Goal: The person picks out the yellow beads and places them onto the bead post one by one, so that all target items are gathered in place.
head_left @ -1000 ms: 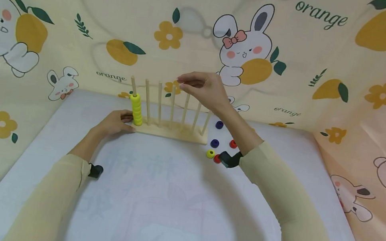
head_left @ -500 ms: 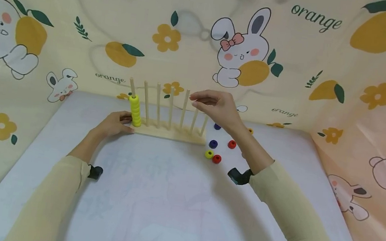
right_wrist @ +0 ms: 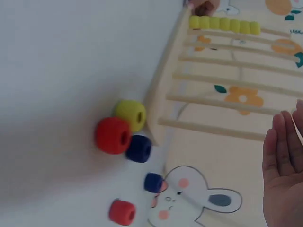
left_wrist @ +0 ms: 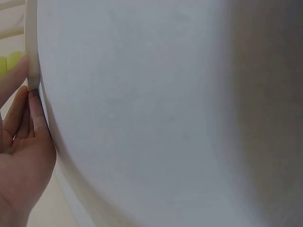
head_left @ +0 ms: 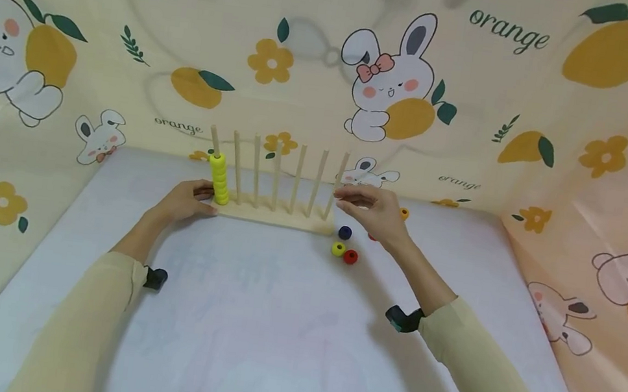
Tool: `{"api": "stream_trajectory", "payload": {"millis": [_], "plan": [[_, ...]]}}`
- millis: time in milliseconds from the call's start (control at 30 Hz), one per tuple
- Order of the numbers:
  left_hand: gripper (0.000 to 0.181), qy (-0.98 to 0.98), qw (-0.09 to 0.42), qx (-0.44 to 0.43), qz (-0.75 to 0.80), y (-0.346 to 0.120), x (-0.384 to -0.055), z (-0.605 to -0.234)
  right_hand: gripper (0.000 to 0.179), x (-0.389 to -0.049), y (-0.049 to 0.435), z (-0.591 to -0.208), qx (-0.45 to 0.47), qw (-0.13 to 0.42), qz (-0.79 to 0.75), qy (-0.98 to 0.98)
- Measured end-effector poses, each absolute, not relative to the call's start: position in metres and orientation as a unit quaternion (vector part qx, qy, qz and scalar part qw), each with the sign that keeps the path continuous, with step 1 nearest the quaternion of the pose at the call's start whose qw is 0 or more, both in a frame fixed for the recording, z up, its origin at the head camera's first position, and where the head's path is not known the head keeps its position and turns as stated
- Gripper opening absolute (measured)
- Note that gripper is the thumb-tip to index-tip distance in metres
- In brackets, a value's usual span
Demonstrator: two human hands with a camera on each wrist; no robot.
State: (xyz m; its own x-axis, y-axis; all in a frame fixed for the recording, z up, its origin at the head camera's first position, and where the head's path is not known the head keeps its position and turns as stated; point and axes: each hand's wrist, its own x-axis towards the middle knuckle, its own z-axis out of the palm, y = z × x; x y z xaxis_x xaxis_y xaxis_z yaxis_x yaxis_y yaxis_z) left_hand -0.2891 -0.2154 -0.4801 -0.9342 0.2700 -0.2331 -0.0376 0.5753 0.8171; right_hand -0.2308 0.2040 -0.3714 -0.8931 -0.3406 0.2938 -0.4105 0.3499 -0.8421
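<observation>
A wooden peg stand (head_left: 276, 217) with a row of upright pegs stands towards the back of the table. Several yellow beads (head_left: 218, 179) are stacked on its leftmost peg; the other pegs are bare. My left hand (head_left: 180, 201) grips the left end of the base, thumb at the front edge. Beside the rightmost peg hovers my right hand (head_left: 373, 211), with nothing held and its fingers (right_wrist: 282, 146) fairly straight. Loose on the table near the stand's right end lie a yellow bead (head_left: 338, 249), a red bead (head_left: 350, 257) and a dark blue bead (head_left: 345, 232).
Farther back, an orange bead (head_left: 404, 213) lies beyond my right hand. Another blue bead (right_wrist: 153, 182) and another red bead (right_wrist: 122, 212) show in the right wrist view. A patterned cloth (head_left: 314, 0) rises behind the white table (head_left: 275, 322).
My right hand has come down and to the right, from above the middle pegs to beside the rightmost one. The left hand stays on the base, and the yellow stack looks the same.
</observation>
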Motion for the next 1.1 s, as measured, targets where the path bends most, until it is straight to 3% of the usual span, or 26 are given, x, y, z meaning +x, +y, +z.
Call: {"api": "stream_trajectory", "payload": {"millis": [600,1100], "plan": [[0.078,0.862,0.166,0.067,0.474,-0.21,-0.296,-0.478,0.025,-0.218,0.231,-0.422,0.188,0.035,0.473,-0.86],[0.077,0.864,0.167,0.061,0.472,-0.214,-0.287,-0.478,0.029,-0.205,0.237,-0.46,0.125,-0.05,0.452,-0.882]]}}
